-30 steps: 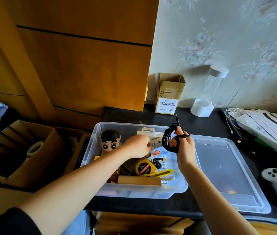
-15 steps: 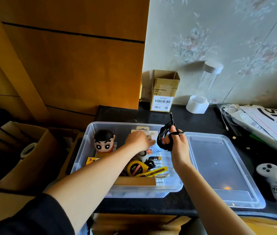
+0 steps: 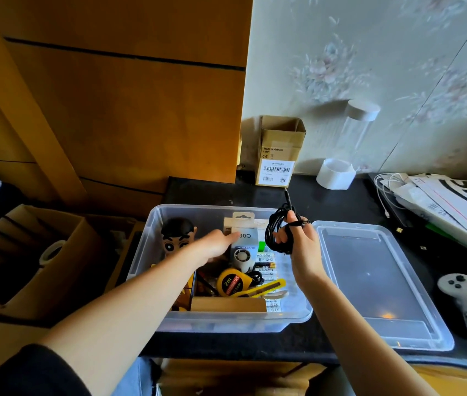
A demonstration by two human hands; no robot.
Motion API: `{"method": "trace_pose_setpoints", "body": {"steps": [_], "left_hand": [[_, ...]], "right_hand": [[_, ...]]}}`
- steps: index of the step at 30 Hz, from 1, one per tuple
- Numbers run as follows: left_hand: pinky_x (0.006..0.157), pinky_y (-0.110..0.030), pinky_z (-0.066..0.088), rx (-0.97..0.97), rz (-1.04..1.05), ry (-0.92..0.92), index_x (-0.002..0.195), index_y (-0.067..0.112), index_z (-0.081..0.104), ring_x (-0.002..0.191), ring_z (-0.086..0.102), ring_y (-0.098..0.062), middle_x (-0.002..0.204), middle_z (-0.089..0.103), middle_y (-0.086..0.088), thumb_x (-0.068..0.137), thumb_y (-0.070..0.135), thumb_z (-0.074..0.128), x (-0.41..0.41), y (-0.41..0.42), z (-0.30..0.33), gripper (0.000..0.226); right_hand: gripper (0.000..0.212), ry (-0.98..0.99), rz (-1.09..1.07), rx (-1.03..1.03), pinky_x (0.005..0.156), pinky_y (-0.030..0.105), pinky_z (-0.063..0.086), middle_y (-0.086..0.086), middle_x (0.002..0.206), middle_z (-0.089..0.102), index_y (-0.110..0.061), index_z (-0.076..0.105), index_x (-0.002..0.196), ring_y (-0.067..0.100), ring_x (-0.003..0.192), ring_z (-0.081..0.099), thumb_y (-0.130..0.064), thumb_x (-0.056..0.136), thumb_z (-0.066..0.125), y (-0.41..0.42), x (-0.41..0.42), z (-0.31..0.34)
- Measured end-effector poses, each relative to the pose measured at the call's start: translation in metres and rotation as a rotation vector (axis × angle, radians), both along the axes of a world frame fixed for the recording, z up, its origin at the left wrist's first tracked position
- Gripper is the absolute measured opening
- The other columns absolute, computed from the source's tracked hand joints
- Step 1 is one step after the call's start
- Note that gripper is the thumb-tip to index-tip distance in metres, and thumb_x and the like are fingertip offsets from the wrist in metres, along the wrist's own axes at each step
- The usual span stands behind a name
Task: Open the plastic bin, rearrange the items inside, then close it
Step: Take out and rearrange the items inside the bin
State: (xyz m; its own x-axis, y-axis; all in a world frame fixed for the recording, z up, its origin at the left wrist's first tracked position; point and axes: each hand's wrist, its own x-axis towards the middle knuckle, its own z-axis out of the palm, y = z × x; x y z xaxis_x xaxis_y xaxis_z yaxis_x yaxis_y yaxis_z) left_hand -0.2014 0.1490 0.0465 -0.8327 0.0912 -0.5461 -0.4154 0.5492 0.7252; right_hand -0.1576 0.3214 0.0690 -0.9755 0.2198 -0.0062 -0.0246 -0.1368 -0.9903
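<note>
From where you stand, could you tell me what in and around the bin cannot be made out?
- Head view: the left hand and forearm cover part of the figurine and the bin contents beneath.
- The box behind the fingers: its print is too blurred to read fully.
- The right hand hides part of the cable coil.
- The papers are cut off by the right edge.

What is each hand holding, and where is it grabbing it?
The right hand grips the coiled black cable around the middle of its loops. The left hand holds nothing; its fingers reach flat toward the mini fan package.
</note>
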Motion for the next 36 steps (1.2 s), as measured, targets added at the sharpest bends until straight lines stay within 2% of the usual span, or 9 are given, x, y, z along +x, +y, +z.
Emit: {"method": "trace_pose_setpoints", "body": {"steps": [5, 8, 11, 16, 23, 27, 29, 32, 36], "left_hand": [[0.099, -0.037, 0.037, 0.02, 0.013, -0.071, 0.146, 0.007, 0.028, 0.124, 0.049, -0.028, 0.146, 0.04, -0.015, 0.097, 0.055, 0.029, 0.005, -0.005, 0.003, 0.068], [0.103, -0.036, 0.037, -0.101, -0.018, 0.062, 0.139, 0.005, 0.041, 0.111, 0.059, -0.025, 0.134, 0.054, -0.014, 0.101, 0.048, 0.024, 0.001, -0.011, 0.017, 0.06], [0.085, -0.029, 0.042, 0.007, 0.035, 0.116, 0.12, 0.0, 0.055, 0.087, 0.064, -0.019, 0.12, 0.061, -0.016, 0.104, 0.035, 0.027, -0.003, -0.023, 0.031, 0.048], [0.064, -0.023, 0.043, 0.136, 0.188, 0.206, 0.118, 0.0, 0.057, 0.065, 0.057, -0.013, 0.091, 0.061, -0.008, 0.103, 0.02, 0.035, 0.0, -0.044, 0.033, 0.033], [0.07, -0.027, 0.049, 0.092, 0.219, 0.262, 0.113, 0.01, 0.059, 0.068, 0.059, -0.012, 0.094, 0.059, -0.004, 0.101, 0.015, 0.04, 0.011, -0.06, 0.03, 0.024], [0.064, -0.023, 0.047, 0.12, 0.158, 0.081, 0.089, 0.022, 0.048, 0.067, 0.058, -0.013, 0.085, 0.055, -0.005, 0.098, 0.015, 0.041, 0.018, -0.056, 0.031, 0.013], [0.058, -0.02, 0.04, 0.145, 0.164, 0.009, 0.081, 0.023, 0.042, 0.062, 0.048, -0.011, 0.074, 0.044, -0.001, 0.095, 0.014, 0.043, 0.02, -0.051, 0.028, 0.016], [0.068, -0.025, 0.048, 0.197, 0.214, -0.033, 0.108, 0.02, 0.045, 0.08, 0.055, -0.018, 0.084, 0.049, -0.004, 0.094, 0.016, 0.045, 0.023, -0.042, 0.021, 0.014], [0.091, -0.037, 0.053, 0.241, 0.276, -0.065, 0.13, 0.01, 0.049, 0.11, 0.056, -0.029, 0.122, 0.055, -0.017, 0.096, 0.009, 0.042, 0.016, -0.035, 0.015, 0.035]], "right_hand": [[0.029, -0.019, 0.067, -0.031, 0.056, 0.022, 0.039, -0.01, 0.052, 0.044, -0.017, 0.045, 0.072, 0.006, 0.049, 0.04, -0.029, 0.098, 0.045, 0.003, -0.001, 0.0], [0.031, -0.115, 0.151, -0.293, 0.064, 0.026, 0.038, -0.005, 0.051, 0.042, -0.015, 0.051, 0.078, 0.011, 0.052, 0.038, -0.032, 0.1, 0.037, 0.004, -0.004, 0.008], [0.043, -0.21, 0.293, -0.48, 0.074, 0.031, 0.042, 0.001, 0.055, 0.038, -0.011, 0.056, 0.085, 0.017, 0.056, 0.037, -0.043, 0.099, 0.032, -0.006, -0.005, 0.016], [0.046, -0.263, 0.503, -0.409, 0.069, 0.031, 0.037, 0.002, 0.055, 0.039, -0.007, 0.054, 0.081, 0.016, 0.053, 0.042, -0.043, 0.097, 0.032, -0.049, -0.005, 0.025], [0.027, -0.514, 0.288, -0.035, 0.052, 0.026, 0.038, 0.006, 0.054, 0.048, -0.007, 0.049, 0.072, 0.018, 0.05, 0.045, -0.013, 0.096, 0.039, -0.1, -0.02, 0.012], [0.032, -0.579, 0.239, 0.136, 0.07, 0.034, 0.045, 0.01, 0.064, 0.056, -0.006, 0.055, 0.067, 0.022, 0.062, 0.053, -0.014, 0.097, 0.045, -0.114, -0.03, -0.004], [0.024, -0.608, 0.231, 0.218, 0.081, 0.035, 0.046, 0.016, 0.084, 0.061, -0.001, 0.06, 0.083, 0.027, 0.08, 0.059, -0.013, 0.097, 0.045, -0.117, -0.035, -0.01], [0.028, -0.643, 0.233, 0.274, 0.086, 0.034, 0.047, 0.017, 0.104, 0.057, 0.005, 0.055, 0.116, 0.028, 0.101, 0.057, -0.005, 0.096, 0.038, -0.12, -0.035, -0.015], [0.034, -0.707, 0.216, 0.238, 0.101, 0.043, 0.044, 0.022, 0.119, 0.057, 0.003, 0.052, 0.121, 0.033, 0.113, 0.054, -0.005, 0.094, 0.032, -0.121, -0.029, -0.017]]}}
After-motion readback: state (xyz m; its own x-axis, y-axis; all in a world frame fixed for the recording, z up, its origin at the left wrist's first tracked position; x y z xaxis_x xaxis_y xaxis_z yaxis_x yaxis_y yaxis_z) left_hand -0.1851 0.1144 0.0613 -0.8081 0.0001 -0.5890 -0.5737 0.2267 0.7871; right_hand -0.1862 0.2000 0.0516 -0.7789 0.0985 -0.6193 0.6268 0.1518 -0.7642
